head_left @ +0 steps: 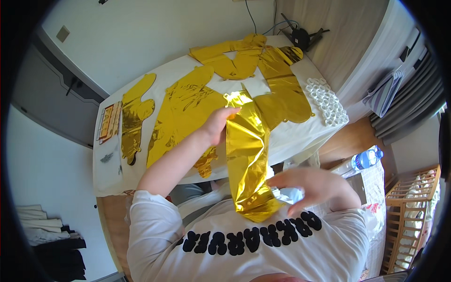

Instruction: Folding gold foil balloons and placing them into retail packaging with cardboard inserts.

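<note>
In my left hand, the fingers pinch the upper end of a long gold foil balloon. It is flat, creased and hangs down in front of my shirt, its lower end bent to the right. My right hand, blurred by motion, is beside that lower end, with thumb and fingers spread apart. A small pale blue and white thing shows between thumb and fingers; I cannot tell what it is or whether the hand touches it. More flat gold foil balloons lie on the white-covered table.
Several small white rings cover the table's right corner. A black router with antennas stands at the back right. At the left lie a printed packet and a clear bag. Right of me are a blue-tinted bottle and a wooden crib.
</note>
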Tool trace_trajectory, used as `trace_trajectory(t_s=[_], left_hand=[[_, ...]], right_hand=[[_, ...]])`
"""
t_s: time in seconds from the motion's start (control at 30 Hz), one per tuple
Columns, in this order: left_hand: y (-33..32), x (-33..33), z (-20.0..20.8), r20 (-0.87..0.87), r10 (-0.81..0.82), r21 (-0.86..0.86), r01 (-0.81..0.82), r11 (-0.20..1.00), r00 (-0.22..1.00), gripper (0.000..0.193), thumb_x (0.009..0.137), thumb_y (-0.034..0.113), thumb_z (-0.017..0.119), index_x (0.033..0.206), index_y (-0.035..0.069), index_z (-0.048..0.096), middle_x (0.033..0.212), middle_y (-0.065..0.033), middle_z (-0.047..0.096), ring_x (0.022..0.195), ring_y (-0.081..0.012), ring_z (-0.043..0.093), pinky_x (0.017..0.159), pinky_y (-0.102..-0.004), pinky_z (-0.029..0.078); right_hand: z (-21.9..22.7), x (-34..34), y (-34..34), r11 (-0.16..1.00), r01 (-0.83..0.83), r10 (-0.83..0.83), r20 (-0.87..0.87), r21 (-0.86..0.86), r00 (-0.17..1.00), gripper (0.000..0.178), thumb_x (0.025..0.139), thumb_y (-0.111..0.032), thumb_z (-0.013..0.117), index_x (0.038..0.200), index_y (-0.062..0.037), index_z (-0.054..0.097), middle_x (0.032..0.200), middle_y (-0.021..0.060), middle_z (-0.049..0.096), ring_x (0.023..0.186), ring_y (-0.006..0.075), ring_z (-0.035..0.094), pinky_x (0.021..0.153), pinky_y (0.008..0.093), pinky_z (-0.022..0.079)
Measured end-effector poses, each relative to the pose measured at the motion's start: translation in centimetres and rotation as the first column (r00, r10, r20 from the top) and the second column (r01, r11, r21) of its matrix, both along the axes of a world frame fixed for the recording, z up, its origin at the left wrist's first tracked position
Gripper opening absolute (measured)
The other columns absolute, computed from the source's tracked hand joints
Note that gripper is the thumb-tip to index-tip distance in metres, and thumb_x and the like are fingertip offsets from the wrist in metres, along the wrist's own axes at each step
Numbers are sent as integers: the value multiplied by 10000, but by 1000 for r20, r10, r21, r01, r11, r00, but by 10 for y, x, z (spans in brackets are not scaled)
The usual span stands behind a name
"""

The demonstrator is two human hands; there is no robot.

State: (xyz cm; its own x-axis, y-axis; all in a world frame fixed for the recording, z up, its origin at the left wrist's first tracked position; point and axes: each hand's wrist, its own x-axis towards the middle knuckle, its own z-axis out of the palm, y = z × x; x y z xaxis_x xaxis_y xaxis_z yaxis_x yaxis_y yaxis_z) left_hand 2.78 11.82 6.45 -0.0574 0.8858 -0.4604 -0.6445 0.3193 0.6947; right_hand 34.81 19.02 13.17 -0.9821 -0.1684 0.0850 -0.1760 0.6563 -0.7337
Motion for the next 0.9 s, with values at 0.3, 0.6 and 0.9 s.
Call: trace_trajectory(t_s=[0.3,0.6,0.9], left_hand=[[-108,40,18,-173,-178,417,236,878,969,386,1018,114,586,1387,-1,590,1362,-92,607,1279,-154,563,1039,-342,483],[-187,46,27,-271,187,515,-22,857,944,111,999,14,594,1098,28,641,998,-6,645,869,-92,602,764,-275,477],[-208,32,21,-84,573,339,-518,786,815,125,961,-3,673,1079,38,667,1031,-41,695,927,-111,641,824,-289,503]], right_hand=[[-89,-31,13,366,484,-176,451,-795,875,837,990,-659,554,1529,-29,441,1417,107,591,1278,214,587,1068,394,472],[-86,-101,5,-120,122,-337,156,-985,928,323,1049,-242,564,1332,-86,573,1271,97,674,1184,240,646,1055,411,500],[-55,-139,24,207,179,-577,28,-962,816,152,1034,-94,606,1179,-58,634,1103,36,711,983,126,674,875,275,537]])
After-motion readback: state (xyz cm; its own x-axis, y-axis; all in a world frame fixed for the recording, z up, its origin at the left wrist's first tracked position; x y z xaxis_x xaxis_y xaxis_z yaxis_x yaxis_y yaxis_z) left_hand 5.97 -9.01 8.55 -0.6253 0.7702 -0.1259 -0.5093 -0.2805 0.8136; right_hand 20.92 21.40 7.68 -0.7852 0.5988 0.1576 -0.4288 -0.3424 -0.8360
